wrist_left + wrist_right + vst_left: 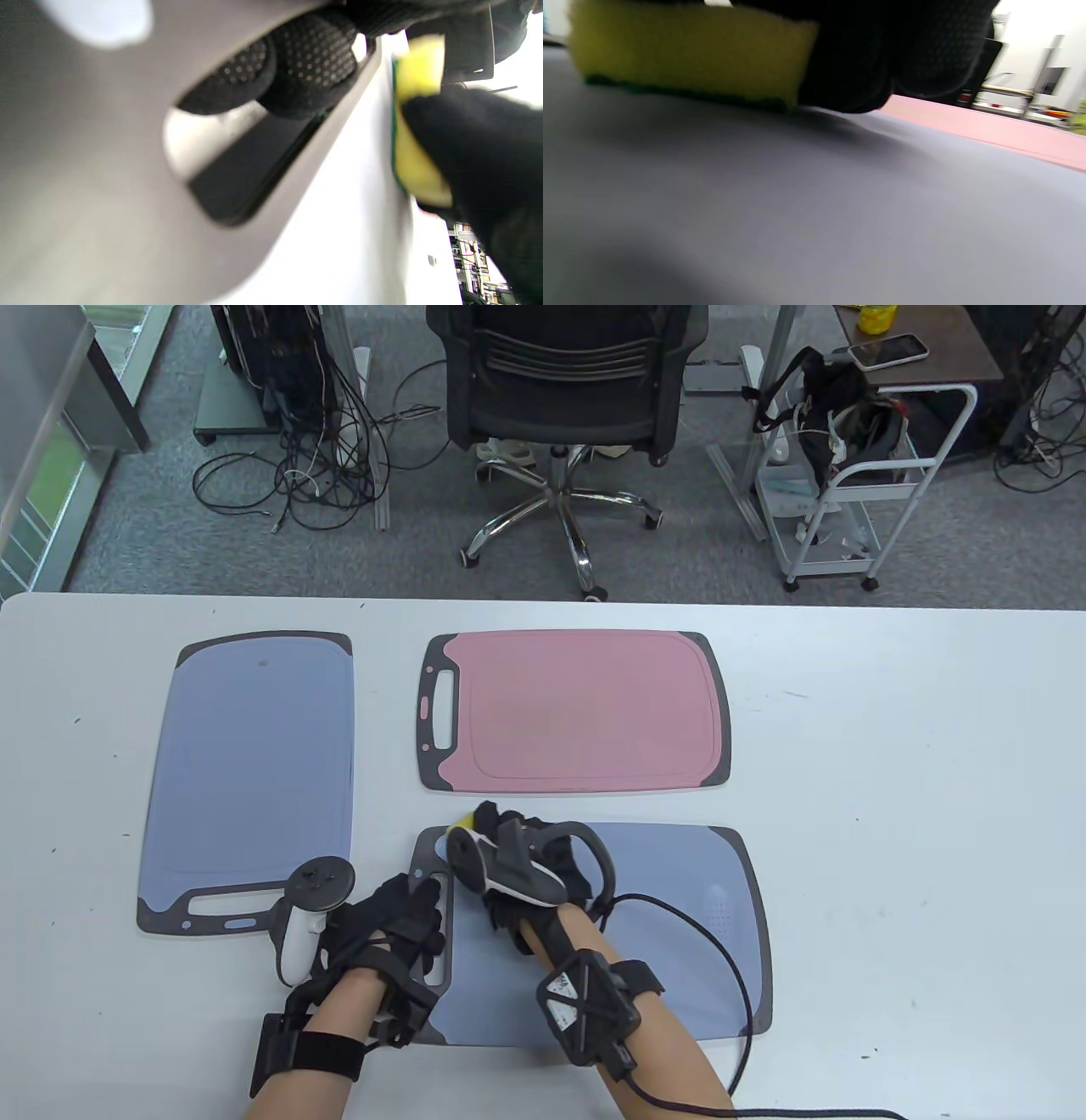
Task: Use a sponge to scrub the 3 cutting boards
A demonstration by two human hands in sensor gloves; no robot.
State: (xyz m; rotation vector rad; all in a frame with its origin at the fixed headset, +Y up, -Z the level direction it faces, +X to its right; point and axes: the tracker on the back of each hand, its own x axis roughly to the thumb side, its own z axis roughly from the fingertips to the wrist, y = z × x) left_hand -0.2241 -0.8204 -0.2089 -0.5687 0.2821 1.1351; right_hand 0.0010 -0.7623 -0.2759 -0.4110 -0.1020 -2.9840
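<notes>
We have our right hand [509, 874] curled over the yellow sponge [687, 55], its green scouring side pressed flat on the near blue cutting board [679, 933], up at the far corner by the handle end; that puts the rough face where the scrubbing happens. Our left hand [394, 929] lies on the same board's grey handle end, fingers [314, 63] resting at the handle slot; they look fairly straight, pressing down rather than gripping, though the wrist view is too blurred for us to be sure. We judge this hand is there to pin the board so it does not slide under the strokes. The pink cutting board [585, 712] lies just beyond, and the second blue cutting board [254, 763] lies to the left on the white table [916, 780], both apart from our hands and, we judge, waiting their turn
</notes>
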